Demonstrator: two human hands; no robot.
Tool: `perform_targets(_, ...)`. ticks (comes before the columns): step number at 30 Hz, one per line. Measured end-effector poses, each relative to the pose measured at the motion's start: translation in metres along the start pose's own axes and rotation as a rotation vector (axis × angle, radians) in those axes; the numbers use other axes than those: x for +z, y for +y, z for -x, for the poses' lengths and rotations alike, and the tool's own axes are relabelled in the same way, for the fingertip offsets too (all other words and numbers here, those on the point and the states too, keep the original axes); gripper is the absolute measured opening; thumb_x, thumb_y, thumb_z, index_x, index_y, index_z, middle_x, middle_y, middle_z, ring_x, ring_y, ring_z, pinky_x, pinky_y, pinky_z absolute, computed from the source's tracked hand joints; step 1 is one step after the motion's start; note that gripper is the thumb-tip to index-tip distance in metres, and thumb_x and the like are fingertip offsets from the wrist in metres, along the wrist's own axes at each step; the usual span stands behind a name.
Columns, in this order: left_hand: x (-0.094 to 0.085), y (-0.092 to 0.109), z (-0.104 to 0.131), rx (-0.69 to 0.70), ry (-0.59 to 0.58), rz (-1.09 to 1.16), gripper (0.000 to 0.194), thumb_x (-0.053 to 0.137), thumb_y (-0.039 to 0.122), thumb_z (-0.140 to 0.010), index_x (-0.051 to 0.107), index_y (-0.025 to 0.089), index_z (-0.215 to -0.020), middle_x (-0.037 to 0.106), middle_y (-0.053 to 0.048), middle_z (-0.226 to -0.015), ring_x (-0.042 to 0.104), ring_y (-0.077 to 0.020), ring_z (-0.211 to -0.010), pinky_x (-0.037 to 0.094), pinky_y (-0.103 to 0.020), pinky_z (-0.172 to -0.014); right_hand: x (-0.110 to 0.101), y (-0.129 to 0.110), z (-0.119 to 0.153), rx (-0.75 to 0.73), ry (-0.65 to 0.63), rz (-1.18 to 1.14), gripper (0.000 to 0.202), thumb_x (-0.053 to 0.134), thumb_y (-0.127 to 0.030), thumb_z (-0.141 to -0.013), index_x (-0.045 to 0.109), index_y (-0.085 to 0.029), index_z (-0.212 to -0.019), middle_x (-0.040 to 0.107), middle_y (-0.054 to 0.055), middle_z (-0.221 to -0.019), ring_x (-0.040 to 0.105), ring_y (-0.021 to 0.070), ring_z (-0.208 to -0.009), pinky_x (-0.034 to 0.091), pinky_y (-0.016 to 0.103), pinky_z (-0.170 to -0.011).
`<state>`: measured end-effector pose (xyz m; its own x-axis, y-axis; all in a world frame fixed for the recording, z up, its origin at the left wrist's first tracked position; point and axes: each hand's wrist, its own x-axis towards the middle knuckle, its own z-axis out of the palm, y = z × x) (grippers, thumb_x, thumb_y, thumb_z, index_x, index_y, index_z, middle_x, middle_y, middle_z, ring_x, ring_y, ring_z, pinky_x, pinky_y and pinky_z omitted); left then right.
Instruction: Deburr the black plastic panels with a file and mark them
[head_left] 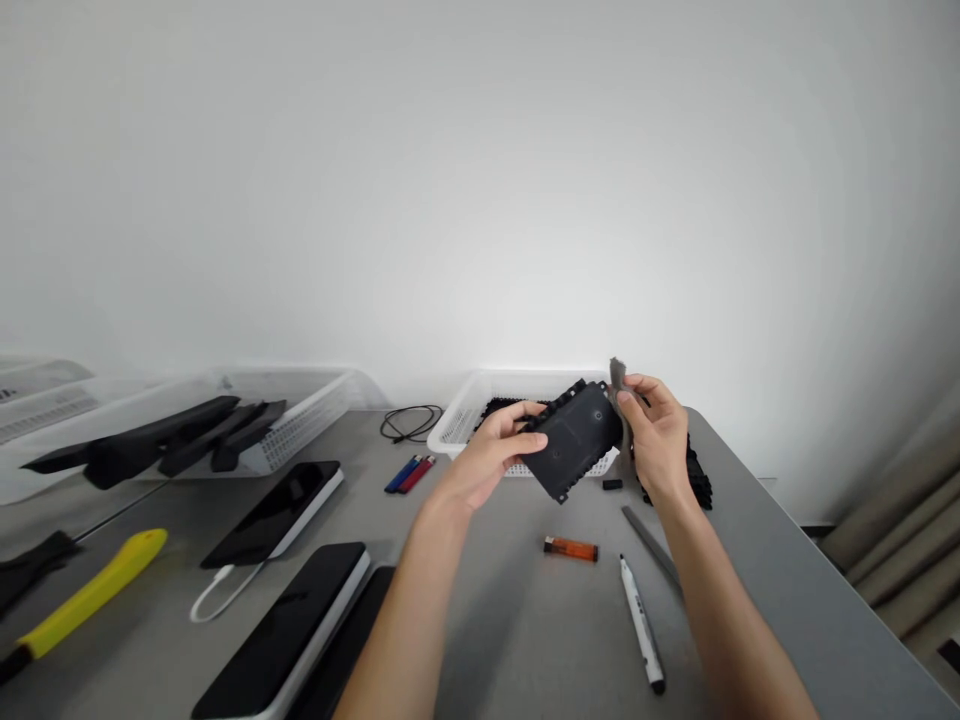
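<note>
My left hand (499, 450) grips the left end of a black plastic part (574, 440), thumb on its flat face. The part is tilted above the table, with toothed edges and small round marks. At its right end, my right hand (654, 425) pinches a grey-brown cloth (619, 385) that hangs down beside the part. Behind them a white basket (469, 400) holds black pieces. More black toothed parts (699, 475) lie to the right, partly hidden by my right wrist.
An orange lighter (571, 548), a white marker (641, 625), a grey strip (649, 540) and blue and red lighters (409, 474) lie on the table (510, 640). Leftward are phone-like devices (274, 512), a yellow-handled tool (94, 595) and a basket (300, 435) of black items.
</note>
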<state>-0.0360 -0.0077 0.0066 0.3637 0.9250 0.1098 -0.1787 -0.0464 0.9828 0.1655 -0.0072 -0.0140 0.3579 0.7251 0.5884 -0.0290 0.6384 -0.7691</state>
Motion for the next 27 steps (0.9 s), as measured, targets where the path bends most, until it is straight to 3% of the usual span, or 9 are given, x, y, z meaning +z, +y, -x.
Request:
perform_targets(5,0.01,-0.005,-0.001,-0.043,-0.102,-0.162,0.054,0.08,0.034,-0.066,0.06,0.018,-0.113,0.069,-0.008,-0.099,0.065,-0.022,-0.086,0.05,-0.032,-0.075,0.007,-0.007,0.007,-0.161,-0.182,0.17,0.026,0.058,-0.027,-0.088,0.066,-0.022,-0.112,0.067,0.008,-0.11,0.064,0.0204,-0.101,0.052,0.037,-0.086)
perform_targets(7,0.016,-0.009,-0.003,0.01,-0.093,-0.152,0.05,0.078,0.035,-0.069,0.06,0.017,-0.112,0.068,-0.01,-0.107,0.065,-0.0243,-0.093,0.051,-0.035,-0.079,0.008,-0.011,0.009,-0.238,-0.13,0.303,0.029,0.054,-0.025,-0.09,0.066,-0.023,-0.116,0.066,0.008,-0.107,0.063,0.0189,-0.094,0.053,0.035,-0.08)
perform_targets(10,0.019,-0.014,-0.008,0.122,0.052,-0.083,0.048,0.076,0.035,-0.072,0.058,0.019,-0.114,0.067,-0.01,-0.113,0.063,-0.0249,-0.101,0.05,-0.036,-0.086,0.005,-0.018,0.011,-0.362,0.061,0.499,0.03,0.05,-0.023,-0.091,0.068,-0.021,-0.115,0.065,0.007,-0.096,0.061,0.0171,-0.082,0.052,0.034,-0.073)
perform_targets(11,0.018,-0.014,-0.009,0.151,0.102,-0.053,0.048,0.075,0.035,-0.072,0.058,0.019,-0.114,0.067,-0.009,-0.114,0.063,-0.0249,-0.102,0.05,-0.036,-0.087,0.004,-0.02,0.012,-0.383,0.068,0.551,0.03,0.05,-0.023,-0.092,0.068,-0.021,-0.115,0.064,0.007,-0.092,0.06,0.0164,-0.077,0.052,0.033,-0.07)
perform_targets(16,0.015,-0.011,-0.01,0.218,0.172,0.012,0.048,0.077,0.034,-0.069,0.06,0.017,-0.11,0.07,-0.01,-0.11,0.063,-0.0273,-0.105,0.051,-0.036,-0.087,0.006,-0.015,0.017,-0.419,-0.217,0.729,0.038,0.041,-0.019,-0.093,0.065,-0.017,-0.123,0.06,0.007,-0.086,0.054,0.014,-0.067,0.048,0.029,-0.062)
perform_targets(19,0.015,-0.01,-0.01,0.239,0.163,0.013,0.049,0.078,0.033,-0.067,0.06,0.017,-0.109,0.07,-0.01,-0.108,0.064,-0.0272,-0.104,0.051,-0.036,-0.086,0.009,-0.009,0.019,-0.443,-0.304,0.868,0.041,0.038,-0.018,-0.094,0.062,-0.013,-0.127,0.059,0.008,-0.09,0.051,0.0124,-0.064,0.045,0.027,-0.06)
perform_targets(22,0.015,-0.012,-0.012,0.246,0.191,0.034,0.048,0.08,0.034,-0.064,0.061,0.016,-0.105,0.072,-0.009,-0.102,0.067,-0.0261,-0.096,0.053,-0.035,-0.081,0.008,-0.011,0.019,-0.466,-0.394,0.995,0.041,0.037,-0.017,-0.095,0.062,-0.011,-0.125,0.059,0.009,-0.09,0.051,0.0121,-0.062,0.04,0.026,-0.056)
perform_targets(27,0.009,-0.012,-0.016,0.281,0.339,0.127,0.05,0.082,0.036,-0.058,0.062,0.015,-0.099,0.072,-0.006,-0.088,0.068,-0.0213,-0.076,0.054,-0.032,-0.072,0.007,-0.027,0.025,-0.482,-0.617,1.095,0.039,0.037,-0.014,-0.092,0.066,-0.014,-0.118,0.06,0.006,-0.088,0.051,0.0115,-0.061,0.033,0.026,-0.053)
